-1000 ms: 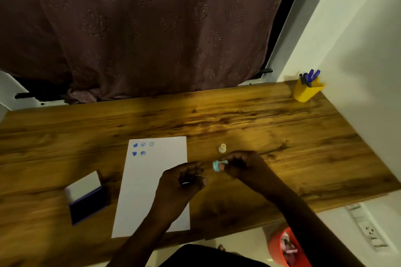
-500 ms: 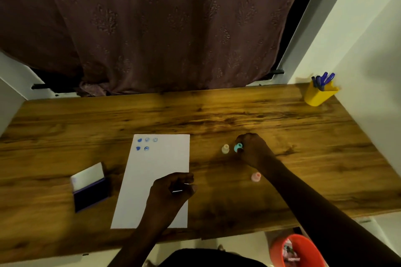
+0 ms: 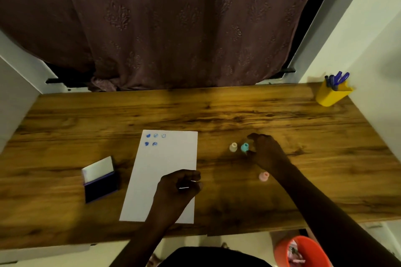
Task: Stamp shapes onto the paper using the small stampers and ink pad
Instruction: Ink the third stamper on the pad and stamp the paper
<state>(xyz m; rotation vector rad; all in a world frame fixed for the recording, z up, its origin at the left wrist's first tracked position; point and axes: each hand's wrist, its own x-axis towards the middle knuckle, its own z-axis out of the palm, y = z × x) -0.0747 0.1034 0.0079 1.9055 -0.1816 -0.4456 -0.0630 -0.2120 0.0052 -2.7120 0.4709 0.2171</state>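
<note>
Patterned brown curtain (image 3: 173, 24) behind a wooden desk (image 3: 217, 110) — white walls (image 3: 368, 39), dim light.

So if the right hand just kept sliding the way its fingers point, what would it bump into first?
Probably the teal stamper, right at the right hand fingertips and possibly already touched. Just beyond stands the cream stamper, then the paper. Depth is hard to judge from one view.

The table (image 3: 217, 110) is brown wood with dark streaks. The paper (image 3: 165, 175) is smooth and white. The curtain (image 3: 173, 28) is patterned cloth.
</note>
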